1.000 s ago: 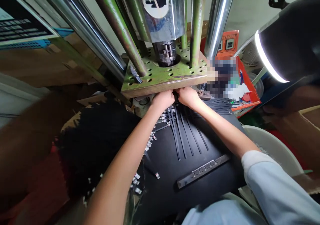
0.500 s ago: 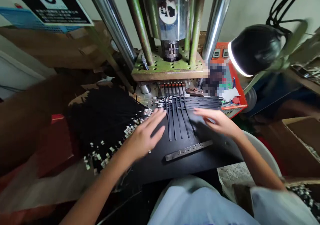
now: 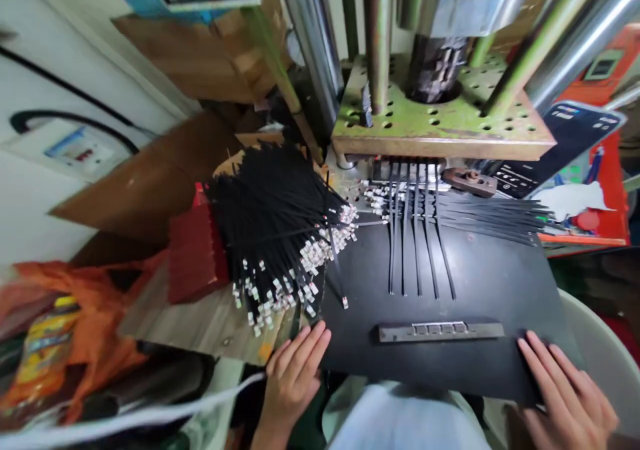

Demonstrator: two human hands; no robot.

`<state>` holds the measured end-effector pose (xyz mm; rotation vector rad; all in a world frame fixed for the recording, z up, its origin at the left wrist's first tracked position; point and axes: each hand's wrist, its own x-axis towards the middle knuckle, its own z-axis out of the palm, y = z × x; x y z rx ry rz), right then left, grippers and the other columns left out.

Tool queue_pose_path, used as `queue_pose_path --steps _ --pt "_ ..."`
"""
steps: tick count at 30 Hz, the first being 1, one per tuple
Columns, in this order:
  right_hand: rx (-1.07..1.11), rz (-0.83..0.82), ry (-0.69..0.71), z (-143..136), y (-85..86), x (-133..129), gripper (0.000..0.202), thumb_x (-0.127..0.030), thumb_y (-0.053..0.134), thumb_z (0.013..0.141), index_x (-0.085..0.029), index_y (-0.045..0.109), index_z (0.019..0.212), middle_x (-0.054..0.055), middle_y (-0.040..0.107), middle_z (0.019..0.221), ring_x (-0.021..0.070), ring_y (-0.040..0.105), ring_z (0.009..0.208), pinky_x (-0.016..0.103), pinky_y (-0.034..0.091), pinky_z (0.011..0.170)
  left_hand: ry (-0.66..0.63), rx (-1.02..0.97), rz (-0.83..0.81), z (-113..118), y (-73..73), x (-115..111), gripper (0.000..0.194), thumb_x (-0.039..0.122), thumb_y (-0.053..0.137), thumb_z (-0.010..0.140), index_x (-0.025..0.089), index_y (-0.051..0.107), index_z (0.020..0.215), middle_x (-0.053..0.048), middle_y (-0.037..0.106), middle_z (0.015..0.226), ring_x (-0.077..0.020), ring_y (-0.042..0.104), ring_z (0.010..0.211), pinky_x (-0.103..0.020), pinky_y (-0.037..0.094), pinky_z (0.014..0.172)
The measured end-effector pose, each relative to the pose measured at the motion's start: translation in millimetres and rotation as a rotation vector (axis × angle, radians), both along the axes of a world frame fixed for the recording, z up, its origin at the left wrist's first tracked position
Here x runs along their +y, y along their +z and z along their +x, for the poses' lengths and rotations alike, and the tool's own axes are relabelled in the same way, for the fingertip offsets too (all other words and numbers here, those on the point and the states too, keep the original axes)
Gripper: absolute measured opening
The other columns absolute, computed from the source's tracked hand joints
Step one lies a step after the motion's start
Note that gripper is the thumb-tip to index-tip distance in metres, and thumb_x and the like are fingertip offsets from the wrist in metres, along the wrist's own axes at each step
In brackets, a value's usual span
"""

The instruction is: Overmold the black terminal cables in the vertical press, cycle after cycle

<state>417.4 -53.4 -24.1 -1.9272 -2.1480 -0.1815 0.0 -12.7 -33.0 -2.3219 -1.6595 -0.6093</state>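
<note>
Currently hands point(image 3: 296, 368) point(image 3: 567, 390) unclenched, released; slotted bar point(image 3: 443, 335) between them on black board point(image 3: 493, 277), black strips point(image 3: 419, 263) beyond.

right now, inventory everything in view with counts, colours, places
laid straps: about six, black, leading to press
crosswise straps: many, black, across board's far side
strap heap: uncountable, black, left of board
metal bar: one, grey, board's near side
board: one, black, before press
press: one, green and silver, far side
box: one, red, left of heap
bag: one, orange, lower left
tray: one, orange, right of press
tub: one, pale, board's right side
cardboard: several, brown, upper left
left hand's fingers: several, bare, board's near-left corner
right hand's fingers: several, bare, board's near-right corner
</note>
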Motion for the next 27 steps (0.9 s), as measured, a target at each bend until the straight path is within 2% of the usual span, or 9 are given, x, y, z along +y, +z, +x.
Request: queue_pose_path --steps 3,7,15,18,21,23,25,26,27 --pt "-0.009 0.126 0.043 7 2.9 1 0.069 -0.028 0.051 0.083 -0.029 0.035 0.150 0.006 0.056 0.139 0.0371 0.058 0.120 0.054 0.043 0.096 -0.031 -0.065 0.115 9 3.9 2 0.071 -0.001 0.041 0.077 0.027 0.048 0.142 -0.001 0.075 0.104 -0.0158 0.066 0.101 -0.033 0.036 0.105" --pt "0.016 0.148 0.098 6 8.6 7 0.064 -0.028 0.053 0.085 -0.025 0.041 0.148 0.007 0.056 0.139 0.0370 0.060 0.117 0.051 0.046 0.094 0.051 -0.134 0.087 20 9.4 4 0.055 -0.003 0.045 0.075 0.024 0.064 0.119 -0.002 0.075 0.102 -0.0162 0.062 0.103 -0.032 0.035 0.105" --pt "0.069 0.075 0.024 10 3.9 1 0.065 -0.031 0.053 0.086 -0.026 0.039 0.149 0.007 0.049 0.145 0.0394 0.051 0.127 0.057 0.039 0.103 0.040 -0.093 0.060 24 6.9 2 0.055 -0.002 0.049 0.072 0.022 0.061 0.120 -0.004 0.073 0.107 -0.0174 0.059 0.109 -0.033 0.033 0.107" --pt "0.095 0.034 0.029 7 6.0 1 0.066 -0.030 0.052 0.086 -0.027 0.035 0.151 0.006 0.045 0.149 0.0391 0.048 0.131 0.058 0.037 0.106 0.122 -0.083 0.041 29 10.9 -2 0.058 -0.004 0.050 0.071 0.024 0.060 0.122 -0.006 0.069 0.115 -0.0199 0.058 0.114 -0.036 0.034 0.107" --pt "0.102 -0.014 0.047 9 12.1 7 0.068 -0.036 0.050 0.088 -0.028 0.030 0.152 0.007 0.040 0.152 0.0397 0.043 0.134 0.059 0.034 0.107 0.197 -0.128 -0.134 36 32.3 -5 0.058 0.001 0.054 0.074 0.022 0.056 0.128 -0.011 0.060 0.129 -0.0251 0.054 0.120 -0.042 0.034 0.108" --pt "0.113 -0.066 0.098 16 18.6 14 0.071 -0.047 0.051 0.087 -0.026 0.031 0.152 0.010 0.039 0.153 0.0417 0.042 0.133 0.061 0.035 0.105 0.137 -0.217 -0.305 38 52.7 -2 0.051 0.012 0.057 0.082 0.022 0.054 0.131 -0.011 0.056 0.134 -0.0261 0.051 0.123 -0.043 0.037 0.107" --pt "0.134 -0.128 0.194 25 28.6 25 0.068 -0.056 0.055 0.085 -0.028 0.041 0.146 0.011 0.044 0.149 0.0408 0.048 0.127 0.059 0.040 0.100 0.067 -0.360 -0.352 38 71.2 9 0.036 0.024 0.050 0.090 0.022 0.057 0.126 -0.009 0.061 0.128 -0.0231 0.056 0.118 -0.039 0.042 0.102" --pt "0.152 -0.154 0.234 28 35.1 30 0.062 -0.056 0.057 0.084 -0.030 0.048 0.140 0.010 0.049 0.144 0.0382 0.052 0.123 0.057 0.043 0.098 0.105 -0.419 -0.322 38 78.5 18 0.031 0.028 0.044 0.094 0.021 0.059 0.121 -0.009 0.065 0.120 -0.0217 0.060 0.112 -0.037 0.046 0.098" --pt "0.175 -0.181 0.256 31 42.5 37 0.052 -0.053 0.059 0.086 -0.030 0.054 0.133 0.009 0.055 0.139 0.0348 0.055 0.120 0.053 0.046 0.097 0.222 -0.443 -0.299 39 84.5 30 0.032 0.031 0.038 0.096 0.021 0.061 0.116 -0.009 0.068 0.111 -0.0216 0.063 0.104 -0.037 0.049 0.093"
